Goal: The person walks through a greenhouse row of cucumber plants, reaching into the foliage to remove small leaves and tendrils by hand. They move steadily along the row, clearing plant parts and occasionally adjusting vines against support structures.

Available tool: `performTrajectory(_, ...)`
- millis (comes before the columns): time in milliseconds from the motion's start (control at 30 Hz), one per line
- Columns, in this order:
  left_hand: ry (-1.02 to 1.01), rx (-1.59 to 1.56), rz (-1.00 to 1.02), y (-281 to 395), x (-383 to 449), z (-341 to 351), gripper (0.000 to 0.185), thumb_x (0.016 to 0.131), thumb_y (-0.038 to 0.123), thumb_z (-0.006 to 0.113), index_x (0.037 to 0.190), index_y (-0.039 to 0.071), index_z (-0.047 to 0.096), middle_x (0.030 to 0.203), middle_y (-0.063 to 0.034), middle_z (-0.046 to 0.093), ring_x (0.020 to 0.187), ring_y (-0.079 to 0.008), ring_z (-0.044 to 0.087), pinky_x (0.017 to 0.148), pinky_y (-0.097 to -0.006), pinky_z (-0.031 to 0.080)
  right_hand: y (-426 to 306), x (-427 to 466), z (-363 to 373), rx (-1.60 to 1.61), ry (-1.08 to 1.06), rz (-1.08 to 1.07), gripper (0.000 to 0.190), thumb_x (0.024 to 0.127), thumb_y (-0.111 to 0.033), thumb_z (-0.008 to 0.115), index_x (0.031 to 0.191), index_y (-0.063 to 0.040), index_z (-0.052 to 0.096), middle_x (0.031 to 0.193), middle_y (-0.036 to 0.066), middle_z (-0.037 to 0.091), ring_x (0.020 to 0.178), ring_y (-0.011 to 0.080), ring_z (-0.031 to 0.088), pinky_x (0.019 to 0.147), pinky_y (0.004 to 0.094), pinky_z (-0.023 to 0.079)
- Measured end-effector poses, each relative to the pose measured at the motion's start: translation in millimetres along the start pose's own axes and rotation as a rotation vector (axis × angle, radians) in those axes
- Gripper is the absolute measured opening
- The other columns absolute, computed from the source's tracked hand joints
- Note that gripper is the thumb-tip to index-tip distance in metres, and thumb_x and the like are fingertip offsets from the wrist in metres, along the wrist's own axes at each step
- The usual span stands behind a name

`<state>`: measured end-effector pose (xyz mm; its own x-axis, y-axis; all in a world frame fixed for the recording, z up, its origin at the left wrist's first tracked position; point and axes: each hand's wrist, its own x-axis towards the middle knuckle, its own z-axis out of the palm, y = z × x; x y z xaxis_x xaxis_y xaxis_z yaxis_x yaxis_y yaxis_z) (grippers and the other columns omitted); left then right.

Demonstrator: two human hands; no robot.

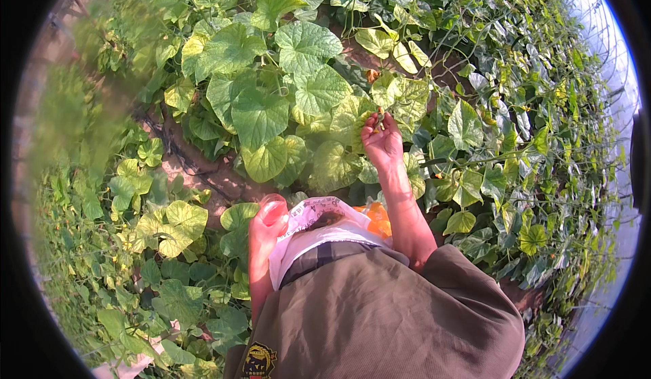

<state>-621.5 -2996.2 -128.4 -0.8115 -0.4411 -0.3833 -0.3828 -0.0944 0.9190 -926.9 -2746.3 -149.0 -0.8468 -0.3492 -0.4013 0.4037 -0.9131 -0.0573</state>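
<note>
My right hand (382, 137) is raised among the vine leaves with its fingertips closed on a small green and yellowish plant piece (379, 119), perhaps a flower or young fruit. Low at my waist, my left hand (272, 221) is curled around a translucent reddish cup or container (274, 208); its exact shape is unclear. Beside that hand a white printed bag (305, 219) hangs open in front of me, its contents mostly in shadow. An orange plastic bag (378, 219) shows at its right. Broad green cucumber-like leaves (318, 89) stand left of my right hand.
Dense vines (508, 125) climb on the right, near a pale plastic sheet wall (605, 48). Yellowing leaves (178, 226) grow on the left. Dark thin lines (178, 150) run over brown soil (229, 178) between the plants. A blurred leafy patch (86, 119) lies at the far left.
</note>
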Motion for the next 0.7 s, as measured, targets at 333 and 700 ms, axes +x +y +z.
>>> performTrajectory(333, -0.019, -0.061, 0.017, 12, -11, 4, 0.045, 0.087, 0.009, 0.082, 0.129, -0.001, 0.070, 0.115, -0.0067, 0.076, 0.102, -0.0148, 0.072, 0.094, -0.0318, 0.057, -16, 8, -10, -0.030, 0.025, -0.016, 0.013, 0.102, -0.016, 0.059, 0.104, -0.005, 0.066, 0.090, 0.004, 0.064, 0.078, 0.0180, 0.058, 0.069, 0.0332, 0.049)
performTrajectory(700, 0.087, -0.094, -0.006, -6, -17, 11, 0.047, 0.087, 0.003, 0.081, 0.132, -0.001, 0.068, 0.118, -0.0081, 0.076, 0.106, -0.0162, 0.072, 0.096, -0.0332, 0.057, -4, -19, 13, -0.986, 0.190, -0.242, 0.019, 0.102, -0.010, 0.055, 0.111, -0.001, 0.070, 0.081, 0.002, 0.058, 0.059, 0.0123, 0.050, 0.048, 0.0290, 0.040)
